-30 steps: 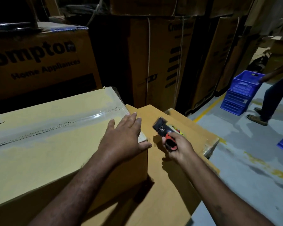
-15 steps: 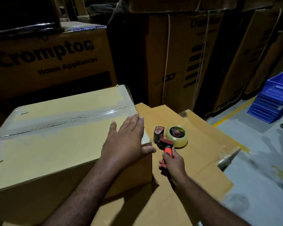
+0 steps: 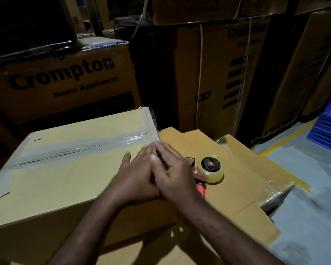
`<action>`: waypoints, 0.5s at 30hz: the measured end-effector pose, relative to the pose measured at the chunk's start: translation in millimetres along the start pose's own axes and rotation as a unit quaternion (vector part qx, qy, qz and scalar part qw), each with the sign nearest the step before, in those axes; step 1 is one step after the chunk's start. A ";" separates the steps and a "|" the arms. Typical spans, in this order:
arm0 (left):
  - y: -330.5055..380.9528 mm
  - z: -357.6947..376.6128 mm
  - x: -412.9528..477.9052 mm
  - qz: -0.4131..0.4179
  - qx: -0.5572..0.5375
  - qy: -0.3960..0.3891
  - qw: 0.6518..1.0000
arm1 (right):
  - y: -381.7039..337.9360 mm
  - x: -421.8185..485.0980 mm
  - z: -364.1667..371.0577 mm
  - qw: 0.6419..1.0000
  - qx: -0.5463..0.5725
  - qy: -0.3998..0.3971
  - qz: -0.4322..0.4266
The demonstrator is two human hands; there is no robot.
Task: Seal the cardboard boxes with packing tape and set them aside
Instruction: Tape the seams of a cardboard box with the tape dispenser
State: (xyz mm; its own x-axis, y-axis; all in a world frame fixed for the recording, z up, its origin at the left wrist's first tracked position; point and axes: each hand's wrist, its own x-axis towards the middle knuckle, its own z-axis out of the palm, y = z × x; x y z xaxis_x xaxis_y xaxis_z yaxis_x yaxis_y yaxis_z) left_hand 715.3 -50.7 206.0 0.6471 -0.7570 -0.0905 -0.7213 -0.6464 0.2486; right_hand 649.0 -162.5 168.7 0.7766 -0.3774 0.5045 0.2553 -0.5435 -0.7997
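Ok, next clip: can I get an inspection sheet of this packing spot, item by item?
Surface: lower cartons, whose flat tops serve as the worktop; clear wrap shines at their right corner.
Job's things: taped box, with a clear tape strip along its top seam; tape dispenser lies unheld on the lower cartons beside it.
Clutter: nothing seen.
Hands: left hand flat on the taped box's right end; right hand lies partly over it, fingers straight.
Cables: nothing seen.
Surroundings: Crompton carton behind; tall cartons with white straps; blue crates; grey floor with a yellow line.
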 end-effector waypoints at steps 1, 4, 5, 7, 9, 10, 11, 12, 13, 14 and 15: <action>-4.5 -8.9 -1.6 0.003 -0.090 -0.035 0.995 | -2.4 4.9 3.8 0.998 -0.019 -0.050 0.023; -16.3 -32.9 -3.5 -0.061 -0.444 -0.049 0.892 | -0.5 15.3 6.5 0.980 -0.112 -0.148 0.077; -18.1 -36.8 -0.9 -0.093 -0.489 -0.010 0.867 | -1.0 16.6 6.4 0.973 -0.134 -0.161 0.093; -16.4 -42.6 14.2 -0.146 -0.420 0.098 0.891 | -2.8 18.7 6.1 0.965 -0.151 -0.166 0.133; -10.7 -44.6 38.9 -0.163 -0.246 0.176 0.939 | -2.4 19.6 7.6 0.961 -0.149 -0.173 0.156; -7.2 -44.6 52.7 -0.166 -0.148 0.188 0.957 | -2.1 20.0 8.9 0.960 -0.151 -0.174 0.159; -3.9 -42.8 67.9 -0.170 -0.057 0.182 0.967 | -1.9 19.5 10.2 0.960 -0.157 -0.169 0.157; -1.3 -40.2 83.5 -0.178 0.013 0.161 0.971 | -1.6 18.2 12.1 0.961 -0.165 -0.161 0.153; -2.5 -36.7 99.8 -0.189 0.052 0.132 0.972 | -2.0 16.6 14.0 0.961 -0.171 -0.154 0.150; -3.9 -33.6 115.2 -0.205 0.067 0.104 0.971 | -1.2 14.8 15.8 0.962 -0.173 -0.151 0.149; -6.8 -30.7 129.2 -0.226 0.068 0.081 0.968 | -0.5 13.5 17.5 0.962 -0.172 -0.152 0.150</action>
State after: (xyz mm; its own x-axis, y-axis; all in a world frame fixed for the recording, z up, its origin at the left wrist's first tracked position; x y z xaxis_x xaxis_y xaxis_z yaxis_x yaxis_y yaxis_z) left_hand 811.4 -141.2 222.2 0.9267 -0.3758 -0.0046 -0.3739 -0.9231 0.0896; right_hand 669.4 -154.3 170.3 0.9314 -0.3479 0.1070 -0.1721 -0.6799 -0.7128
